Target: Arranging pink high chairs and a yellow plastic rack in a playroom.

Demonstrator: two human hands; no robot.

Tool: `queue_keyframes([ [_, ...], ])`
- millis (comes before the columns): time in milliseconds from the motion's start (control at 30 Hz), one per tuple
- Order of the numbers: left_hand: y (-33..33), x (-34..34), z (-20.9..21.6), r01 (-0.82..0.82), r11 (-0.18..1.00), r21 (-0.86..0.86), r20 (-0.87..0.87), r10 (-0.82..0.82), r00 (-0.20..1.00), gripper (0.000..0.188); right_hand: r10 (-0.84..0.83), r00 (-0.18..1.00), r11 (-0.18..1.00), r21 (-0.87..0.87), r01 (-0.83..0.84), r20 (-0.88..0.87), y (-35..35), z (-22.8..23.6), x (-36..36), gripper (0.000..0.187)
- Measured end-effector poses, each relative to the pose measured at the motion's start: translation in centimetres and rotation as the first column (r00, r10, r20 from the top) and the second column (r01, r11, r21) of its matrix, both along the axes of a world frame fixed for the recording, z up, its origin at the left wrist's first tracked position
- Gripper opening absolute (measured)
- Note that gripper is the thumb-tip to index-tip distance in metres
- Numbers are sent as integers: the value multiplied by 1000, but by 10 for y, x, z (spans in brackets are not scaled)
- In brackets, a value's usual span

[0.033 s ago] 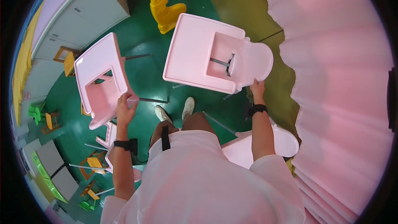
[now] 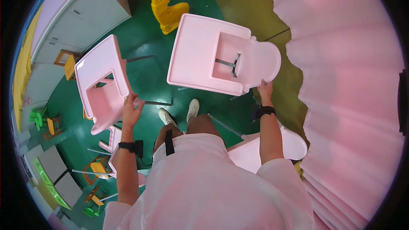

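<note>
In front of me to the right stands a pink high chair (image 2: 191,53) with a wide tray, a hollow seat and a dark harness strap (image 2: 234,64). My right hand (image 2: 266,91) grips the lower edge of its rounded backrest (image 2: 262,61). At left is a second pink high chair (image 2: 104,98), turned at an angle and appearing tilted. My left hand (image 2: 133,110) is at its near right side, fingers and thumb around the pink edge; part of that grip is hidden.
Another pink high chair (image 2: 249,151) is partly under my right forearm, and more pink chair parts (image 2: 114,138) lie by my left forearm. A yellow giraffe-shaped plastic piece (image 2: 166,12) stands ahead. Pink curtain (image 2: 341,81) hangs at right; white cabinets (image 2: 85,15) and small wooden chairs (image 2: 98,168) are at left.
The left high chair has shifted slightly left, and my left hand sits a little farther right and lower against it. My right hand and its chair have hardly moved.
</note>
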State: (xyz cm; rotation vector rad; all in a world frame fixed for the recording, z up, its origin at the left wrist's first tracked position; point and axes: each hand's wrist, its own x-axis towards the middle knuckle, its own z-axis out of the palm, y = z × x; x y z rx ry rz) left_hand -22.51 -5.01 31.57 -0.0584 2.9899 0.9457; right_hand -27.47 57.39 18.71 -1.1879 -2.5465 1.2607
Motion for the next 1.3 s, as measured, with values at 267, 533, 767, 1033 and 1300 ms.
queue_keyframes([
  [267, 99, -85, -94, -113, 961, 253, 547, -46, 836, 82, -3, 1000, 963, 268, 9, -21, 31, 18, 45, 35],
  [533, 153, -84, -175, -162, 967, 199, 697, -24, 717, 81, -5, 997, 998, 68, -1, 79, 40, 32, 60, 49],
  [767, 165, -82, -123, -227, 919, 322, 818, -149, 555, 65, -176, 984, 922, -351, 164, -3, -12, 36, 147, 31],
  [1033, 148, -40, -121, -274, 871, 407, 805, -201, 558, 62, -53, 998, 875, -480, 65, 39, -76, 30, 203, 34],
  [1300, 131, 27, -130, -351, 840, 413, 845, -210, 491, 50, 36, 995, 930, -367, -1, 90, -229, 6, 184, 90],
])
